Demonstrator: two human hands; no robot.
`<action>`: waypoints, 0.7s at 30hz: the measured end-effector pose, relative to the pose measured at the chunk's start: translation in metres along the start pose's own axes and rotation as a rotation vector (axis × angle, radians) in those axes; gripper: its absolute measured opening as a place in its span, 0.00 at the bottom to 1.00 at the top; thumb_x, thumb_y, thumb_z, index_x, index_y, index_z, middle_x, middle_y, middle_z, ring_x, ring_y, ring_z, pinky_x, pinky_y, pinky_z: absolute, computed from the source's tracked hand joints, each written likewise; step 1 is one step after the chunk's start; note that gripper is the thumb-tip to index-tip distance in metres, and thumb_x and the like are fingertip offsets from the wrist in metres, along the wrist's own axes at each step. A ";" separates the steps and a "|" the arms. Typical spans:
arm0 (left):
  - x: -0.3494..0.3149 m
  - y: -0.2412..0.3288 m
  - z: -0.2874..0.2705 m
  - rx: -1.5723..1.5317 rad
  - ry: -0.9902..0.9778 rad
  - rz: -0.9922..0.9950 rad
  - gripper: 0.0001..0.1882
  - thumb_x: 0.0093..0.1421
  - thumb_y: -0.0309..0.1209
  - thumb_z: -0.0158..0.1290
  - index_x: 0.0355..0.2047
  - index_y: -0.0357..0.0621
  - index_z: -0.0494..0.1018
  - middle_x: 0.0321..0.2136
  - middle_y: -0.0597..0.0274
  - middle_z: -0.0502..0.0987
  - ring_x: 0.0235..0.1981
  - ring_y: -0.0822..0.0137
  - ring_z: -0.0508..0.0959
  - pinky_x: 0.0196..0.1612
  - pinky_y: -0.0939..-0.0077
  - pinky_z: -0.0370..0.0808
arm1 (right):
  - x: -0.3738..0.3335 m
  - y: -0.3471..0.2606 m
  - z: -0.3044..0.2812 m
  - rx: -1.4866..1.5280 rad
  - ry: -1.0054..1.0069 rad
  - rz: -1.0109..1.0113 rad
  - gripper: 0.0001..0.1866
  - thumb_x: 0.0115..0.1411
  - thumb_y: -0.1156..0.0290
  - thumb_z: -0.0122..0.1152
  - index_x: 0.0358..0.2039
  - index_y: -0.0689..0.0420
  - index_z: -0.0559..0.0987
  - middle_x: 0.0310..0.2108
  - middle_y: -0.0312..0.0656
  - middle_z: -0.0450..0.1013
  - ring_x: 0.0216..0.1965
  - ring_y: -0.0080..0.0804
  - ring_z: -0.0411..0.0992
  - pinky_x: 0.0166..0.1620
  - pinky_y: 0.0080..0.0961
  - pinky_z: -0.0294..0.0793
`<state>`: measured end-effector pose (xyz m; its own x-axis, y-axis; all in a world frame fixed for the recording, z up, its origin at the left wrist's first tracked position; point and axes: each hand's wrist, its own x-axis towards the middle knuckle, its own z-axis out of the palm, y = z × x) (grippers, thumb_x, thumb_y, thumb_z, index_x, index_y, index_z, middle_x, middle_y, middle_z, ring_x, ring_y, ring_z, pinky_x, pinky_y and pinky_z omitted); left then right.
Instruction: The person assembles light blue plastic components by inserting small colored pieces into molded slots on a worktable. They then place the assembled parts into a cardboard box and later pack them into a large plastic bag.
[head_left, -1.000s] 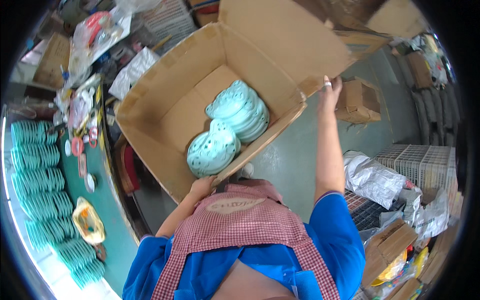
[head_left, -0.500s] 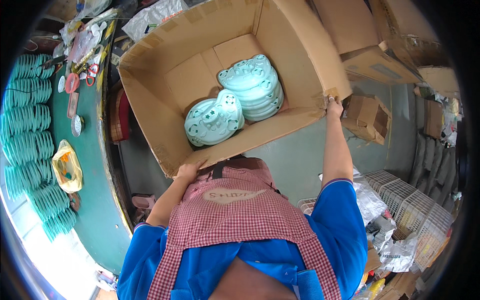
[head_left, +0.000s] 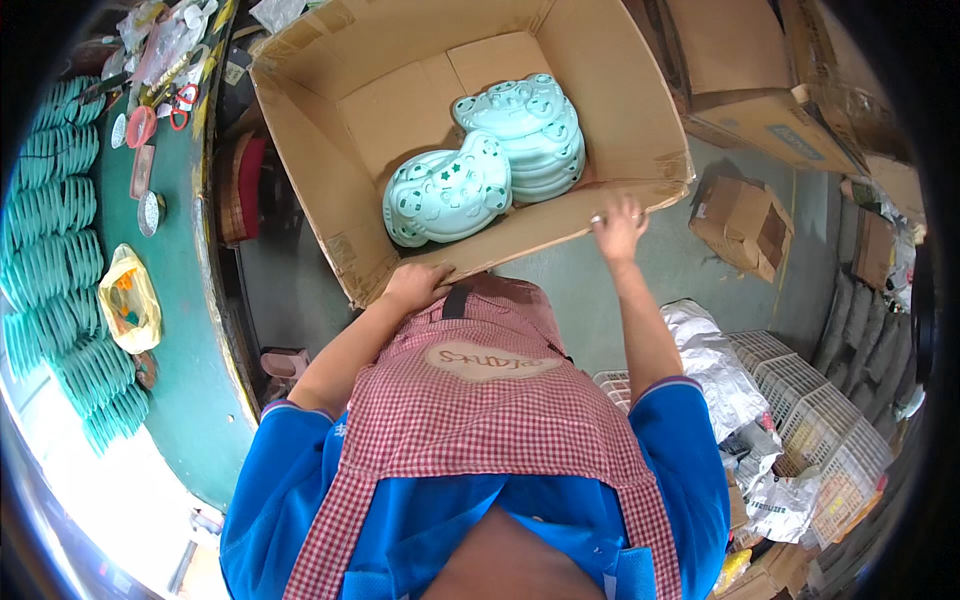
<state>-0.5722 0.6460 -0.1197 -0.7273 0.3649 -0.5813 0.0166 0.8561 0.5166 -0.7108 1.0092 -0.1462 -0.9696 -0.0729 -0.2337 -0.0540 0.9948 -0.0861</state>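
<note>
A large open cardboard box (head_left: 390, 90) stands tilted in front of me. Inside it lie two stacks of pale mint-green moulded pieces with rounded outlines and small cut-outs: a low stack (head_left: 447, 195) at the near left and a taller stack (head_left: 540, 150) behind it to the right. My left hand (head_left: 418, 285) is closed over the near rim towards its left end, fingers hooked on the cardboard. At the right part of that rim, my right hand (head_left: 619, 225) has its fingers apart, at the edge of the cardboard, with nothing seen in it.
On my left runs a green worktable (head_left: 185, 330) with rows of teal ring-like pieces (head_left: 55, 260), red-handled scissors (head_left: 183, 108) and a yellow bag (head_left: 130, 300). A small carton (head_left: 740, 225) sits on the floor at right, near white plastic crates (head_left: 800, 410) and silver bags (head_left: 715, 370).
My right hand has let go of the box's right corner and moved left along the near rim. The box appears higher in view, and my left hand stays on its rim.
</note>
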 end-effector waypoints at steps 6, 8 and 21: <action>0.047 -0.036 -0.016 -0.024 0.122 0.044 0.21 0.58 0.44 0.49 0.48 0.49 0.72 0.43 0.53 0.76 0.42 0.52 0.75 0.45 0.60 0.73 | -0.048 -0.030 0.020 0.157 0.108 0.089 0.26 0.53 0.62 0.58 0.55 0.48 0.69 0.62 0.46 0.54 0.64 0.46 0.49 0.61 0.61 0.43; 0.085 -0.060 -0.010 0.033 0.100 -0.024 0.22 0.57 0.43 0.50 0.49 0.48 0.71 0.47 0.53 0.73 0.46 0.52 0.73 0.48 0.60 0.72 | -0.062 -0.037 0.012 0.188 0.172 0.115 0.27 0.53 0.64 0.59 0.55 0.48 0.69 0.61 0.47 0.55 0.63 0.47 0.50 0.60 0.60 0.46; 0.255 -0.131 0.043 0.155 0.096 -0.330 0.44 0.42 0.43 0.64 0.58 0.46 0.58 0.52 0.56 0.68 0.53 0.58 0.68 0.50 0.61 0.70 | -0.304 -0.039 0.064 0.654 -0.577 0.909 0.20 0.55 0.63 0.57 0.47 0.57 0.76 0.39 0.50 0.76 0.41 0.41 0.75 0.45 0.32 0.72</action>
<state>-0.7309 0.6430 -0.3625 -0.7720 0.0305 -0.6349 -0.1310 0.9698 0.2059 -0.3984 0.9878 -0.1335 -0.3397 0.4342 -0.8343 0.8649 0.4927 -0.0957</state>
